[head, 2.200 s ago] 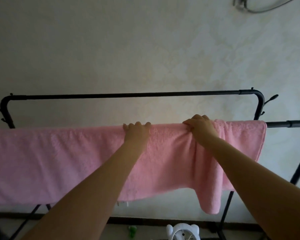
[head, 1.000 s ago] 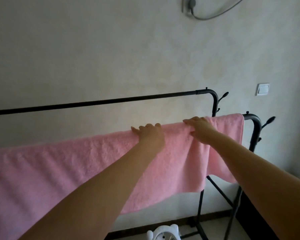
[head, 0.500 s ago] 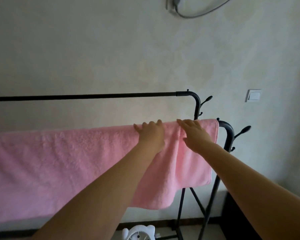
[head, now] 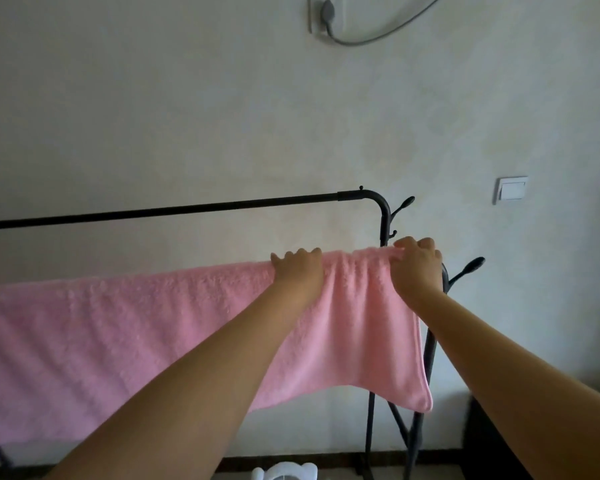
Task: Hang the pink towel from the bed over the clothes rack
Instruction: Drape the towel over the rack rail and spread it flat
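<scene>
The pink towel [head: 125, 334] hangs draped over the near rail of the black clothes rack [head: 430, 358], spreading from the left edge of view to the rail's right end. My left hand [head: 298, 268] rests on the towel's top fold, fingers curled over the rail. My right hand [head: 417, 268] grips the towel's right end at the rail's bend, bunching the cloth into small folds. The towel hides the near rail itself. The far rail [head: 187, 211] stands bare behind and above.
A pale wall is close behind the rack, with a light switch [head: 511, 189] at right and a plug with a grey cable [head: 329, 12] at top. Black hook pegs [head: 470, 266] stick out from the rack's right posts. A white object [head: 284, 471] sits on the floor below.
My right hand moved right to the towel's end and closed on it, gathering the cloth. The left hand stayed on the top fold. The view shifted slightly.
</scene>
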Available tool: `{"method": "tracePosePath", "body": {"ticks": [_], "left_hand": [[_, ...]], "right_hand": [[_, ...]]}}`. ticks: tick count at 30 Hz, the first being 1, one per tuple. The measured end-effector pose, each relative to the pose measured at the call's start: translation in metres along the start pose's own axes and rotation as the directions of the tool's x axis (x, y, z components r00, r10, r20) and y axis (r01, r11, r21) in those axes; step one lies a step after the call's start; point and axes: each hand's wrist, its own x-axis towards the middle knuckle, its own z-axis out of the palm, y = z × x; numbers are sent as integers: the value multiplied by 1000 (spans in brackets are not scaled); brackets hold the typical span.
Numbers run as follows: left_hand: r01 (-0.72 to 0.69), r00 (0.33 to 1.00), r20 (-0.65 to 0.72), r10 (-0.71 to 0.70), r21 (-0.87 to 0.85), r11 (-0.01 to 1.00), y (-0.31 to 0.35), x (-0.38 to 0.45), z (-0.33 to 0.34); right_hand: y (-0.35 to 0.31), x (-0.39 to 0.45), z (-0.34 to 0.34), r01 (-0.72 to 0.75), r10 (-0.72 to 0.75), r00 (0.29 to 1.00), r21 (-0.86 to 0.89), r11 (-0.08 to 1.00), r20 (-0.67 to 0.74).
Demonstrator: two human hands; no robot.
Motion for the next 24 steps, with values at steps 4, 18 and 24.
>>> {"method": "tracePosePath", "body": {"ticks": [4, 18, 24], "left_hand": [[-31, 999, 10, 31, 2, 1000, 16, 10, 7], [-71, 992, -105, 71, 4, 997, 35, 18, 19], [-105, 984, -132, 116, 91, 990, 34, 14, 28]], "right_hand": [[2, 10, 3, -92, 92, 995, -2, 996, -43], [20, 36, -16, -152, 192, 972, 266, 952, -132], [38, 19, -24, -178, 176, 983, -44, 983, -44]]}}
